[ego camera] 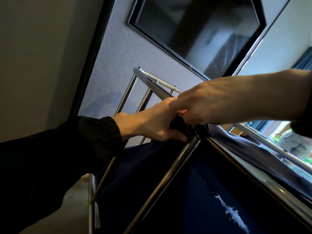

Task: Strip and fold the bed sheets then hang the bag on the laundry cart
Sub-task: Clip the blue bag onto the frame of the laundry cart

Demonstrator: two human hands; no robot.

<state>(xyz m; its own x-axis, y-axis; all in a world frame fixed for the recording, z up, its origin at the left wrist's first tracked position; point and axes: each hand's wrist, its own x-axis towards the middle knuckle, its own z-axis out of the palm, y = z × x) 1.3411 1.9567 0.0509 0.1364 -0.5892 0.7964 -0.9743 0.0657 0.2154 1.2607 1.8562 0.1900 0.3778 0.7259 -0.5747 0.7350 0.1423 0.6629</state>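
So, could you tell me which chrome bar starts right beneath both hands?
The thick diagonal bar slanting to the bottom edge; thinner uprights stand farther left.

This looks to me like a hotel guest room. A flat television (194, 31) is mounted on a blue-grey wall panel (114, 56). A chrome laundry cart (143, 75) with a dark blue bag (168, 183) stands before me, and a window (287, 146) with a pleated blue curtain (303, 59) shows greenery outside.

The left sleeve (67, 149) is black and crinkled, gathered into an elastic cuff (116, 130). The right sleeve (306, 122), also black, leaves the forearm bare
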